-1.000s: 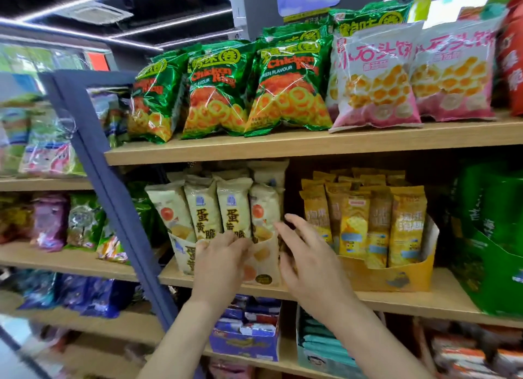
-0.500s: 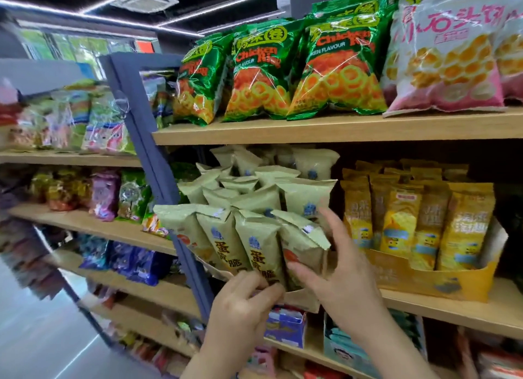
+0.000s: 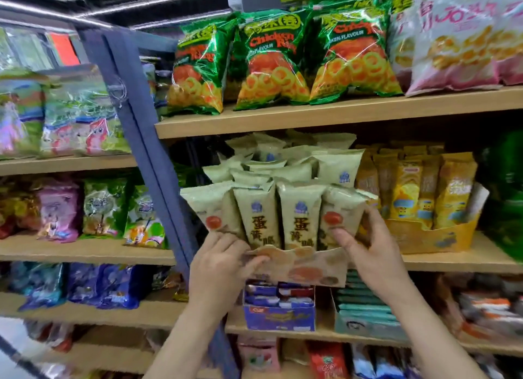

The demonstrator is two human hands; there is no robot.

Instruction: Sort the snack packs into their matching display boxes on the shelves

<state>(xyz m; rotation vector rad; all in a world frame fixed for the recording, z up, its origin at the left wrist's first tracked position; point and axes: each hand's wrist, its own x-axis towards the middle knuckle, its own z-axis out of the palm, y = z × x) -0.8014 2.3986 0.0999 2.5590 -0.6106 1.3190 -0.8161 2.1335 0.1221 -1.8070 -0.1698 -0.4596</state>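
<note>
Cream snack box, both hands on front.
Left hand grips left corner; right hand grasps right side; packs above fingers.

I note: pale cream-green foil snack packs, dark characters, red-orange disc motif. Beige cardboard display box, printed orange-brown round shapes. Yellow snack packs in yellow-orange cardboard box. Shiny green bags, red lettering, orange ring pattern. Pink-white bags. Light wooden shelf board. Blue upright post.
</note>
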